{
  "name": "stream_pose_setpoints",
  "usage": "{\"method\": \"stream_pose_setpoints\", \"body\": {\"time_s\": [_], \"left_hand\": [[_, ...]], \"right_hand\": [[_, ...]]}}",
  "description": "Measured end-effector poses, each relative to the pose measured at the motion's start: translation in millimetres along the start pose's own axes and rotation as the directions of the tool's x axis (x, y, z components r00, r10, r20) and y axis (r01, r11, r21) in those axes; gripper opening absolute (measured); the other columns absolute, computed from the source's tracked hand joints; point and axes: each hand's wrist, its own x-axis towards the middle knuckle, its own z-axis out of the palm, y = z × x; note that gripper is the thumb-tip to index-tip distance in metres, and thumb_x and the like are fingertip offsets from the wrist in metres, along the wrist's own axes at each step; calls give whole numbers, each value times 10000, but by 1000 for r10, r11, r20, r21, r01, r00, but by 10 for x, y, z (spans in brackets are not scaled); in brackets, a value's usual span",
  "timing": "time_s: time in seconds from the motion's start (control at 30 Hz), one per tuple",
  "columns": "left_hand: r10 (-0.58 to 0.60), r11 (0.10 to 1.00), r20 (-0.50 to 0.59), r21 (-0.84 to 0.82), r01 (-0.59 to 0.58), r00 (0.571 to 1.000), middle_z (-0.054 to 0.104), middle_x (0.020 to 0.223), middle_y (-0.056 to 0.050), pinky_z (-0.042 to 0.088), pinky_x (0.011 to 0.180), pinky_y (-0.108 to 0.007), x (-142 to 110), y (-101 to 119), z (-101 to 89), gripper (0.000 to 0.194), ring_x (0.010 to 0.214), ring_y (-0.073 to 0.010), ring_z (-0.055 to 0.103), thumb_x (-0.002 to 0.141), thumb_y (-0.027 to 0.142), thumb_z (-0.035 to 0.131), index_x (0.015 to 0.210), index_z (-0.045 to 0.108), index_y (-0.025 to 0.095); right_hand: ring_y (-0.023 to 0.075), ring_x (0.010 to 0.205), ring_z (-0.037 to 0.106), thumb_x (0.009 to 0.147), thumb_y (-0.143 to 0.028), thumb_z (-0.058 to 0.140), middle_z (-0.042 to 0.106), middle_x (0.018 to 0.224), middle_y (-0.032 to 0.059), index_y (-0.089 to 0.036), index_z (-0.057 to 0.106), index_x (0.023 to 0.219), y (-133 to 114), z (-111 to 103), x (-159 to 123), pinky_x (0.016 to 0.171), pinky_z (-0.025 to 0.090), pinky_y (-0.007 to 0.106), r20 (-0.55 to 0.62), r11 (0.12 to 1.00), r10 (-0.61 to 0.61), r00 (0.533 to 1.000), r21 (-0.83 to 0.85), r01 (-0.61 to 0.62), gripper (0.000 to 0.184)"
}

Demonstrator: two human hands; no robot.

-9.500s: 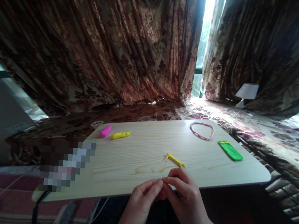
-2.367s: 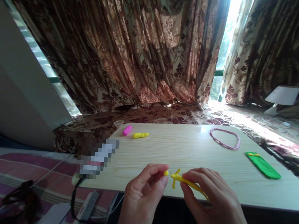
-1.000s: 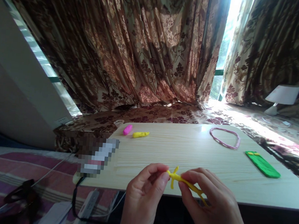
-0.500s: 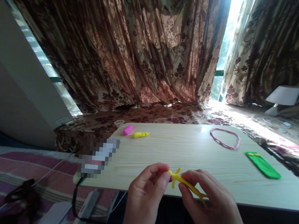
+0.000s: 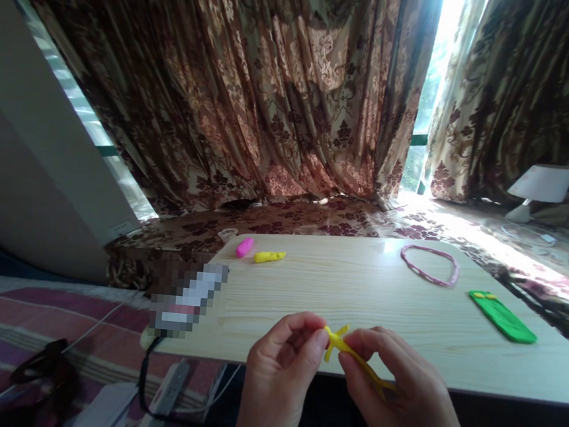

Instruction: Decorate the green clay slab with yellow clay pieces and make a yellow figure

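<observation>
Lying at the left end of the table (image 5: pixel 303 281) is an item (image 5: pixel 192 298) too blurred to name; beyond it sit a pink lump (image 5: pixel 244 247) and, just beside that, a yellow lump (image 5: pixel 269 257). Nearer, the left hand (image 5: pixel 281 363) has thumb and forefinger clamped on the left tip of a yellow figure (image 5: pixel 337 340), which is held up between both hands at the table's near edge. A small pinch seems best here, since the soft-looking tip could flatten. The two thin side limbs stick out between the hands (leave them untouched, as they look easy to bend). The right hand (image 5: pixel 395 369) grips the body between thumb and fingers, partly hiding the forked end; that hold should be steady but gentle, with the body lined up to the tip. Farther right lie a pink loop (image 5: pixel 454 273) and a green slab (image 5: pixel 502 317).
</observation>
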Motion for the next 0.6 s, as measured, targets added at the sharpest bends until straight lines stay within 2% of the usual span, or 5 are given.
{"method": "stream_pose_setpoints", "body": {"time_s": [0.1,0.27,0.37,0.5,0.6], "left_hand": [[-1,1000,10,17,1,1000,684,719,-4,466,667,-169,8,-3,-22,99,702,-108,600,686,205,716,773,683,168],[-19,999,57,30,17,998,701,837,-58,468,785,-292,47,-33,-104,159,805,-188,622,758,279,647,847,706,161],[-103,994,76,-32,106,992,698,856,-64,452,811,-301,56,-30,-116,191,805,-184,618,742,267,665,893,705,157],[-223,952,151,-179,249,963,688,803,-48,439,809,-277,40,1,-91,190,785,-155,605,750,246,652,914,698,163],[-257,928,198,-221,298,946,691,793,-44,434,819,-275,24,18,-85,186,785,-148,604,742,239,660,911,698,171]], "right_hand": [[145,695,600,795,-161,585,622,760,-1,-217,573,852,13,5,-1,641,479,246,4,1000,22,1000,10,-22,81],[137,699,609,794,-168,593,626,769,-5,-219,581,849,39,16,18,641,485,225,-45,996,68,997,61,-65,75],[136,699,614,789,-168,599,633,766,-5,-218,590,842,23,17,29,641,490,219,-59,995,68,996,80,-64,73],[135,687,629,788,-179,597,644,751,-3,-211,601,815,-26,11,47,629,504,204,-36,987,102,994,125,-96,42],[140,678,640,785,-193,597,656,740,1,-207,615,802,-57,5,53,632,514,200,-40,983,119,992,148,-112,29]]}}
